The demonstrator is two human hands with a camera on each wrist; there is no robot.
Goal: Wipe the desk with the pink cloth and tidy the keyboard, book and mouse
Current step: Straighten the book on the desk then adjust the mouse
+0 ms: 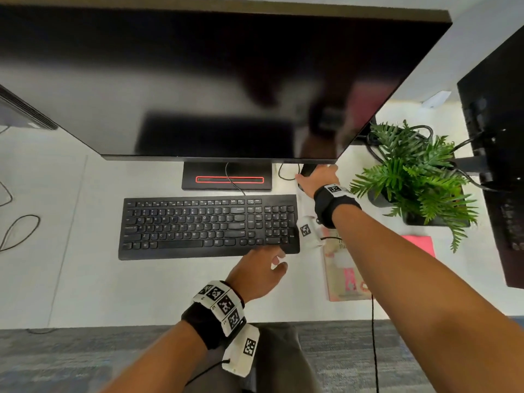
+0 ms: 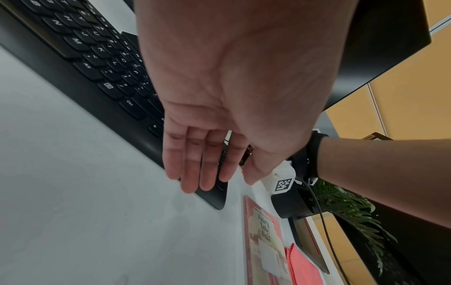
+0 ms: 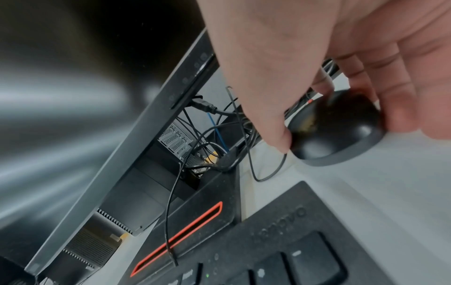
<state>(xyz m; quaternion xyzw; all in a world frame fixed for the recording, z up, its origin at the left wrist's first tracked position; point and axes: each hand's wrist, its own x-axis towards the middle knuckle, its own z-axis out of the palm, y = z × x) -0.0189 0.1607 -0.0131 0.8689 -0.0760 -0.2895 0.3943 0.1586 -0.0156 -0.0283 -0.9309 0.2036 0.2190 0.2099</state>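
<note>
The black keyboard (image 1: 209, 225) (image 2: 97, 73) lies square in front of the monitor stand. My left hand (image 1: 266, 262) (image 2: 202, 165) is at its front right corner, fingers straight and resting on the edge. Far right of the stand, under the monitor's edge, my right hand (image 1: 317, 177) (image 3: 341, 123) grips the black mouse (image 1: 307, 170) (image 3: 334, 129) between thumb and fingers, on the desk. The pink-covered book (image 1: 346, 270) (image 2: 263, 237) lies right of the keyboard, partly under my right forearm. The pink cloth (image 1: 419, 245) (image 2: 302, 268) lies just right of the book.
A large dark monitor (image 1: 198, 80) overhangs the back of the desk on a base with a red slot (image 1: 226, 180) (image 3: 195, 221). A potted fern (image 1: 416, 177) stands at the right, beside a second screen (image 1: 499, 137). Cables (image 3: 219, 135) tangle behind the stand.
</note>
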